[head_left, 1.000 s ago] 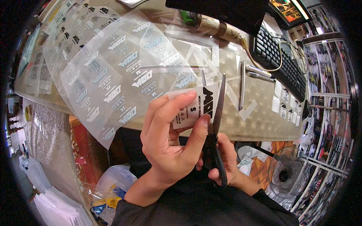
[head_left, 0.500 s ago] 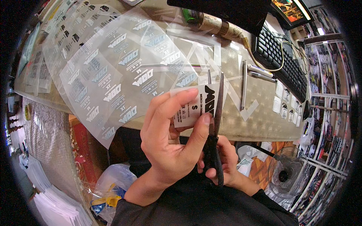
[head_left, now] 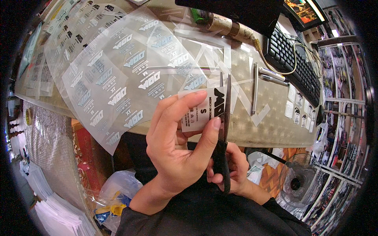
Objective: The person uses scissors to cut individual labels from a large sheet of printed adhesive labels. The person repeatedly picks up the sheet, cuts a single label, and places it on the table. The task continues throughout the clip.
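My left hand (head_left: 173, 149) pinches a small translucent label (head_left: 197, 110) with black printing, its thumb on the right part and fingertips near the top. Behind it, my right hand (head_left: 235, 169) is closed on the handles of black scissors (head_left: 220, 155). The blades point away from me, slightly apart at the tips, along the label's right edge, partly hidden by it. Large translucent sheets (head_left: 106, 74) with repeated white and pale blue prints lie on the desk (head_left: 244, 135) beyond my hands, among thin offcut strips (head_left: 260, 116).
A black keyboard (head_left: 293, 65), monitor (head_left: 303, 11), cardboard tube (head_left: 220, 25), pens (head_left: 271, 78) and small cut labels (head_left: 299, 108) occupy the desk. A fan (head_left: 297, 183) stands at lower right by shelving (head_left: 342, 149); a plastic bag (head_left: 116, 192) and paper stack (head_left: 57, 212) are at lower left.
The scissor blades have drawn closer together over the last second, and the handle loops have moved nearer each other. The label has shifted only slightly.
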A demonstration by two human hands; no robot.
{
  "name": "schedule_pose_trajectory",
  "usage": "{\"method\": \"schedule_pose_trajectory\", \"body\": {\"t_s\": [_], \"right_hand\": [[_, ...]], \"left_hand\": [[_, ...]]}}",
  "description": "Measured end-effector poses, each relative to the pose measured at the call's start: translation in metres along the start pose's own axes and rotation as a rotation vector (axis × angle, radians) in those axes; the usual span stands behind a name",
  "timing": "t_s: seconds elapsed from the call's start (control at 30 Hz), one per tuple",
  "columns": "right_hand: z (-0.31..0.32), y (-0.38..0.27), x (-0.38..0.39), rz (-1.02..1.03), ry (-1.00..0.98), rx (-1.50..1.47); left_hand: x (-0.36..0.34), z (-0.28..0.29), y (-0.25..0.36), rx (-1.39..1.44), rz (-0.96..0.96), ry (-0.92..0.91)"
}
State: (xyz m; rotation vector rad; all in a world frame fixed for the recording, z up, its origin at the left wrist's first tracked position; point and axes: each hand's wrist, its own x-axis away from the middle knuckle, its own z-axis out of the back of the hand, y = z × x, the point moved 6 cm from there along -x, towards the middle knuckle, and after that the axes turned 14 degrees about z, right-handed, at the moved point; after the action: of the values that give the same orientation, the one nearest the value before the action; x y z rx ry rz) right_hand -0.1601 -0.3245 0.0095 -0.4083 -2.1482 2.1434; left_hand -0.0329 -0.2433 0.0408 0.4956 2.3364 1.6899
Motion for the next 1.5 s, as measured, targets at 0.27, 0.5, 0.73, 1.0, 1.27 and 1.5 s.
{"method": "schedule_pose_trajectory", "body": {"t_s": [0.27, 0.5, 0.73, 1.0, 1.27, 1.5], "right_hand": [[0.001, 0.001, 0.0, -0.002, 0.018, 0.048], [-0.001, 0.006, -0.001, -0.132, 0.087, 0.013], [0.019, 0.012, 0.0, -0.229, 0.325, -0.149], [0.075, -0.003, -0.006, -0.172, 0.56, -0.159], [0.121, -0.016, 0.018, -0.041, 0.701, -0.088], [0.141, -0.027, 0.036, -0.058, 0.803, -0.102]], "left_hand": [[-0.001, -0.003, 0.001, -0.06, 0.053, -0.009], [-0.006, -0.002, -0.012, -0.064, 0.053, 0.017], [-0.008, 0.0, -0.032, -0.077, 0.133, -0.031], [0.024, -0.041, -0.04, -0.411, 0.075, -0.337], [0.059, -0.089, -0.056, -0.545, 0.069, -0.568], [0.067, -0.111, -0.06, -0.549, 0.024, -0.69]]}}
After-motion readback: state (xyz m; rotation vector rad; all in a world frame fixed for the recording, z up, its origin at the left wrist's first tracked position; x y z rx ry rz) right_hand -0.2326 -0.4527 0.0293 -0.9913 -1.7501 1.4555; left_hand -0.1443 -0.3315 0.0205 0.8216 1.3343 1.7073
